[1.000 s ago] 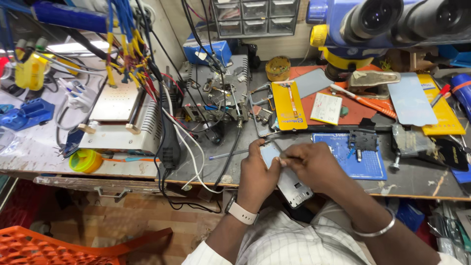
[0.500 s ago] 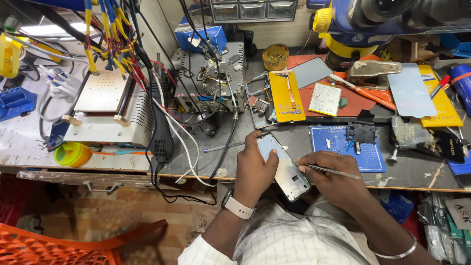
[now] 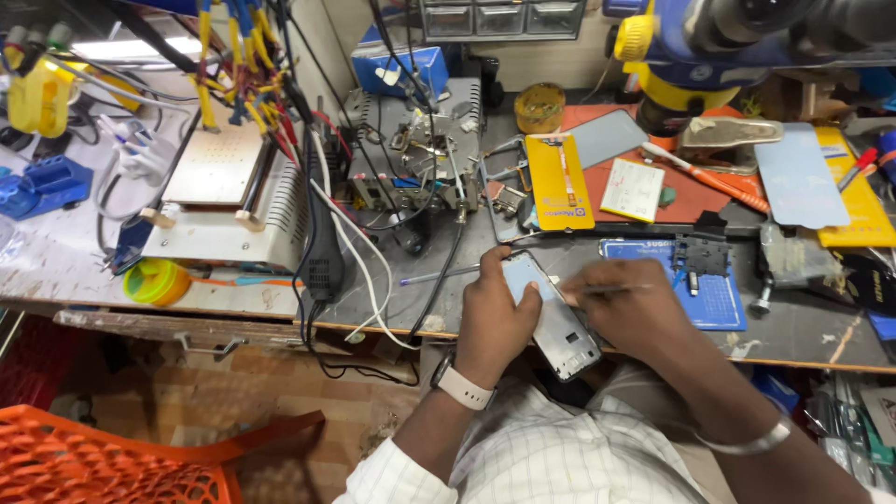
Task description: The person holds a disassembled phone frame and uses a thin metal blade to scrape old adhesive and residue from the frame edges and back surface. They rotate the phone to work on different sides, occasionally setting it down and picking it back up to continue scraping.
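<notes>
Phone (image 3: 553,317) left edge hidden — tool (image 3: 611,288) blurred.

Workbench (image 3: 821,327) under me, grey top, worn and scratched. Front edge, left: yellow-green tape roll (image 3: 155,282). Far left edge: blue block (image 3: 42,182). Left of centre: a white heating plate unit (image 3: 224,201) with cables draped over it. Middle: grey metal jig (image 3: 415,149). Back edge: blue box (image 3: 399,65). Right of centre: orange mat (image 3: 695,191) and a yellow card (image 3: 558,182). Near my front edge, right: blue mat (image 3: 714,299).
</notes>
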The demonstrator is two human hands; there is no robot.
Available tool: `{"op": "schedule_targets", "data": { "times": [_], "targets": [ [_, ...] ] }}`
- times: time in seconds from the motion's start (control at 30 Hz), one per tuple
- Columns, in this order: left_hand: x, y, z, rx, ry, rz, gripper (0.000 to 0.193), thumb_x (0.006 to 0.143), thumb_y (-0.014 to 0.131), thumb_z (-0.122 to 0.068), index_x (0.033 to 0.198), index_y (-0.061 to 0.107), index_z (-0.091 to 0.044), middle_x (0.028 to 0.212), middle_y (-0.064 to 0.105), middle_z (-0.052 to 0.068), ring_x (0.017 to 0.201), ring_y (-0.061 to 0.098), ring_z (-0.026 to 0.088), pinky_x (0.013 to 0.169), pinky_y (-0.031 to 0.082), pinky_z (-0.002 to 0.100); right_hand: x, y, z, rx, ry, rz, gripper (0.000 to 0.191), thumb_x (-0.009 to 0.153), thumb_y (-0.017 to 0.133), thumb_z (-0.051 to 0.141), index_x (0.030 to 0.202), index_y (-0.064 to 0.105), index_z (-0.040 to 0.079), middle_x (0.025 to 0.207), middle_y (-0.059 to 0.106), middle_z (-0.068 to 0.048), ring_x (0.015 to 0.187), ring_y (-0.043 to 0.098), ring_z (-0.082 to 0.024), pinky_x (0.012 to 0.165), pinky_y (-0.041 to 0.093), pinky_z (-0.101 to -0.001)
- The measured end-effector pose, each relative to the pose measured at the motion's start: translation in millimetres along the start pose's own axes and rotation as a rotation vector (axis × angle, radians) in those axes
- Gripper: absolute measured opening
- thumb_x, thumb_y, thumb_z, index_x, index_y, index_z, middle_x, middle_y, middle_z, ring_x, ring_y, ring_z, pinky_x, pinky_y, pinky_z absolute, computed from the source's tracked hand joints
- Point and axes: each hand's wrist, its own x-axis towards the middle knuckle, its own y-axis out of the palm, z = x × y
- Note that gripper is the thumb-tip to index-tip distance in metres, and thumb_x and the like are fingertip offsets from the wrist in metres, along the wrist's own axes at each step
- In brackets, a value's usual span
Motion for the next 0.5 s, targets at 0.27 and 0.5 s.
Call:
{"op": "schedule_targets", "data": {
  "times": [0.27, 0.5],
  "targets": [
    [1, 0, -2, 0.007, 0.013, -0.018, 0.056, 0.082, 0.072, -0.015, 0.131, 0.05, 0.002, 0.074, 0.07, 0.025, 0.07, 0.072, 0.041, 0.067, 0.056, 0.049, 15, 0, -14, -0.045, 0.056, 0.093, 0.014, 0.073, 0.085, 0.01, 0.086, 0.082, 0.01, 0.078, 0.081, -0.009, 0.069, 0.079, -0.018, 0.067, 0.061, -0.0317],
    [1, -1, -5, -0.053, 0.012, -0.005, 0.053, 0.084, 0.069, -0.014, 0.13, 0.049, 0.002, 0.076, 0.071, 0.023, 0.069, 0.075, 0.037, 0.065, 0.059, 0.045, 25, 19, -5, 0.067, -0.284, -0.166, 0.011, 0.08, 0.08, 0.01, 0.091, 0.079, 0.008, 0.085, 0.077, -0.012, 0.071, 0.076, -0.021, 0.064, 0.058, -0.0322]
  ]
}}
